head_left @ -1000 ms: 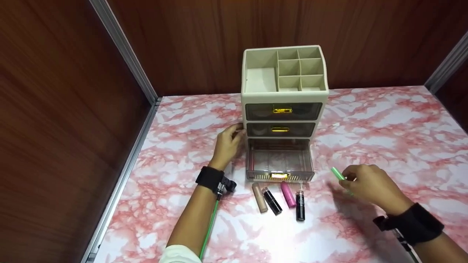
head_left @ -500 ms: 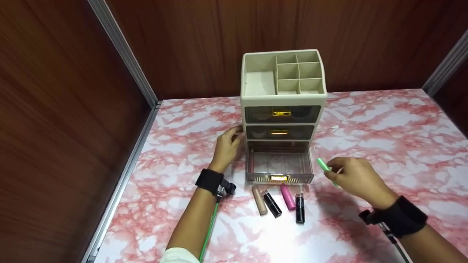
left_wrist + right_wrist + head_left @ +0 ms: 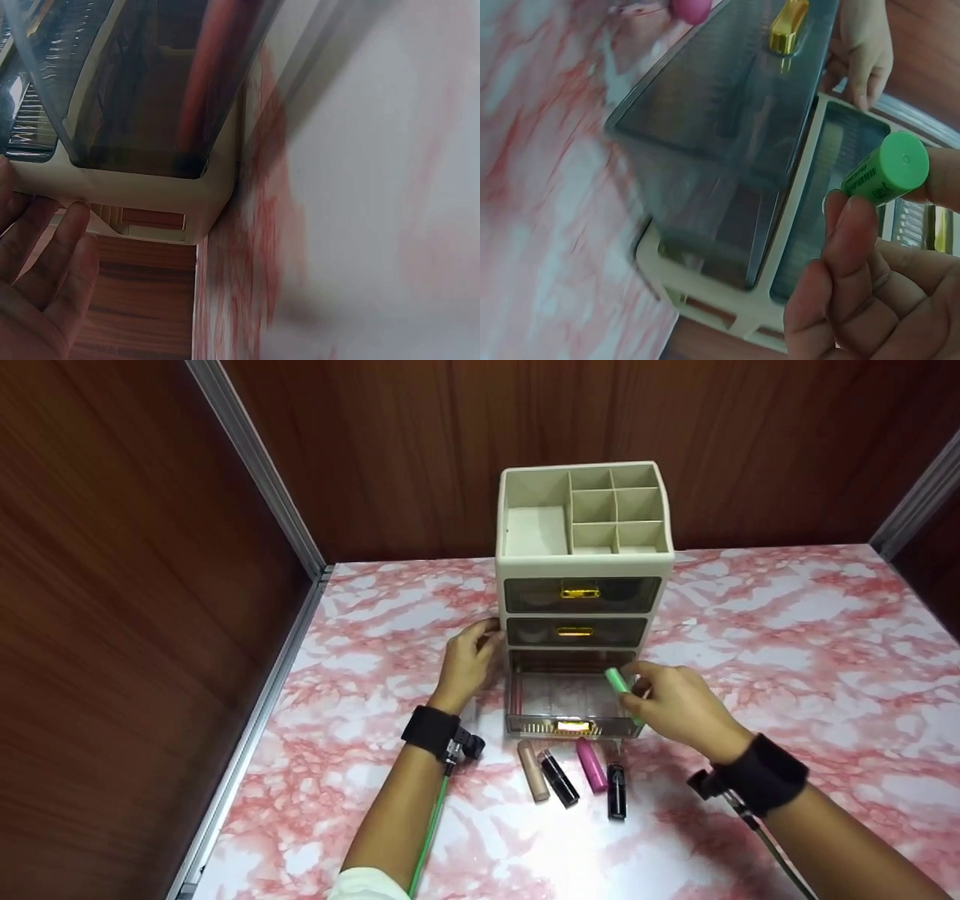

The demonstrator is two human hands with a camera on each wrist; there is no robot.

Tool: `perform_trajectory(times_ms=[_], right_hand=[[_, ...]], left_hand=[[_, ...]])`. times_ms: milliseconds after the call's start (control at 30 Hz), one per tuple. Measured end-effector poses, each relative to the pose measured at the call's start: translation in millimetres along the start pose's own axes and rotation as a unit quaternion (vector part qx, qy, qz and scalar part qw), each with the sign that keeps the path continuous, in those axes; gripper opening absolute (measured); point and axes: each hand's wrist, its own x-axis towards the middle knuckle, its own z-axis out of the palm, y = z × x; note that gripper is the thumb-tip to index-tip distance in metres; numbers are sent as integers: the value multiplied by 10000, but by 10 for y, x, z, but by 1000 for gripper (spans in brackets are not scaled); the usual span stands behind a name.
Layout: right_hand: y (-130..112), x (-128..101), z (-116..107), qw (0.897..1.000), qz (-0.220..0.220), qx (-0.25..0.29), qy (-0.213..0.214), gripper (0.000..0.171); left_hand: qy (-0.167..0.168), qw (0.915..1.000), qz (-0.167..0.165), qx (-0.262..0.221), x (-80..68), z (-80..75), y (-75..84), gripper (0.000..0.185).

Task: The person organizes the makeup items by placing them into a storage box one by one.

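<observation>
The right hand (image 3: 679, 709) pinches a green tube (image 3: 618, 682) between thumb and fingertips, holding it tilted over the right end of the open bottom drawer (image 3: 571, 701), which is pulled out so its inside is reachable from above. The left hand (image 3: 466, 660) rests its loosely curled fingers (image 3: 56, 247) against the organizer (image 3: 581, 559), likely steadying it. Four more tubes (image 3: 574, 769) lie on the bench (image 3: 787, 645) just before the drawer.

a pink-and-white marbled tabletop (image 3: 787, 630) sits in a booth of dark reddish wood-grain walls (image 3: 112, 585), with grey metal strips (image 3: 255, 465) running along the corners.
</observation>
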Motion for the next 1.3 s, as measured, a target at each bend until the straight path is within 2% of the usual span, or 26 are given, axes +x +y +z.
perform_trajectory(times_ms=[167, 433, 700, 933, 1300], right_hand=[[-50, 137, 81, 9996, 26, 222, -173, 32], [-135, 354, 198, 9994, -87, 239, -221, 27], [-267, 547, 346, 9937, 251, 868, -656, 32], [-322, 668, 496, 9959, 265, 584, -637, 24], [-360, 764, 696, 9968, 446, 226, -626, 21]], left_hand=[[-58, 10000, -57, 29, -3, 2, 10, 30], [-39, 10000, -79, 47, -2, 1, 0, 30], [-32, 9999, -53, 94, -2, 0, 0, 29], [-41, 9999, -111, 47, 2, 4, 14, 29], [7, 9998, 63, 165, -4, 5, -2, 25]])
